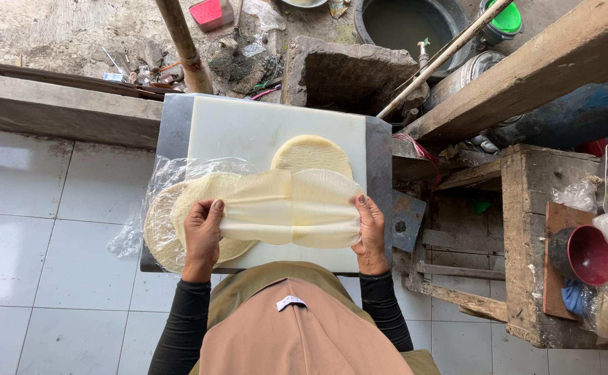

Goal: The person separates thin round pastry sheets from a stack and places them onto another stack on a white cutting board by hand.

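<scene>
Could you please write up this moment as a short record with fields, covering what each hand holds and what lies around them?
Left hand: grips the left edge of a thin pale sheet, thumb on top.
Right hand: grips the right edge of the same sheet.
Sheet state: stretched between both hands, creased down the middle, lifted over the board.
Work surface: white cutting board on a grey table.
On the board: one round pale wrapper lying flat beyond the sheet.
Left of board: stack of round wrappers on clear plastic.
Right side: dark red bowl on a wooden bench.
</scene>
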